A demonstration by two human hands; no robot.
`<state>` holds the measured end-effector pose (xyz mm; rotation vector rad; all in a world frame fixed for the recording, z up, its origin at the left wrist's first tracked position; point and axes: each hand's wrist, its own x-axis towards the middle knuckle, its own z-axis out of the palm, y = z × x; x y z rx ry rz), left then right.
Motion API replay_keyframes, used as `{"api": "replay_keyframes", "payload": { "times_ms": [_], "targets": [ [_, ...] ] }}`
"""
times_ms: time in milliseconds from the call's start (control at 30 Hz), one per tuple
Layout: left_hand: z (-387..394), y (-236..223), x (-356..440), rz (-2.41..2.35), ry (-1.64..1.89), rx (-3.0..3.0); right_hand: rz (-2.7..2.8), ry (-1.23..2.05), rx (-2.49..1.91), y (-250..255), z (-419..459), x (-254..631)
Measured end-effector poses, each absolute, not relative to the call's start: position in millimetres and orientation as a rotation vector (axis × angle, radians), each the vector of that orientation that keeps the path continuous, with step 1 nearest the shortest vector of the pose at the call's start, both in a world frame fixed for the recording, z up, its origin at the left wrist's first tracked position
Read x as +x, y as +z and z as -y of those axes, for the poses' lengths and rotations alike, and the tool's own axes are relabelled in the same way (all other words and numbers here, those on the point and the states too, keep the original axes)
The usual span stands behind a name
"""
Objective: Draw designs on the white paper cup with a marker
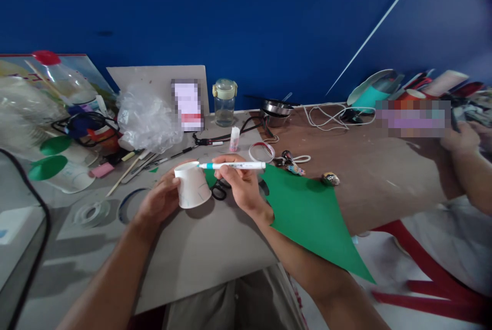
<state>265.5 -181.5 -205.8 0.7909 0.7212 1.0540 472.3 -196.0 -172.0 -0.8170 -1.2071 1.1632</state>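
Note:
My left hand (163, 194) is closed around the left side of a white paper cup (194, 189), which is tilted and bears faint blue-green lines. In my right hand (242, 186) is a white marker (246, 165) with a teal band, its tip at the cup's upper rim. Whether the tip touches the cup I cannot tell. Behind my right hand lie black-handled scissors (219, 191), partly hidden. A large sheet of green paper (307, 212) spreads under and beside my right wrist.
A glue stick (234, 140), a roll of tape (262, 152) and a lidded bottle (225, 104) stand or lie beyond my hands. Crumpled clear plastic (148, 120), sticks and a clear tape roll (91, 213) are at left. Another person's hand (461, 138) is at far right.

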Motion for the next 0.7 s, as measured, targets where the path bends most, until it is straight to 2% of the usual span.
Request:
{"api": "replay_keyframes", "payload": {
  "times_ms": [700],
  "targets": [
    [181.9, -201.4, 269.0, -0.731, 1.062, 0.81, 1.349, 1.076, -0.84, -172.2, 200.8, 473.6]
  ]
}}
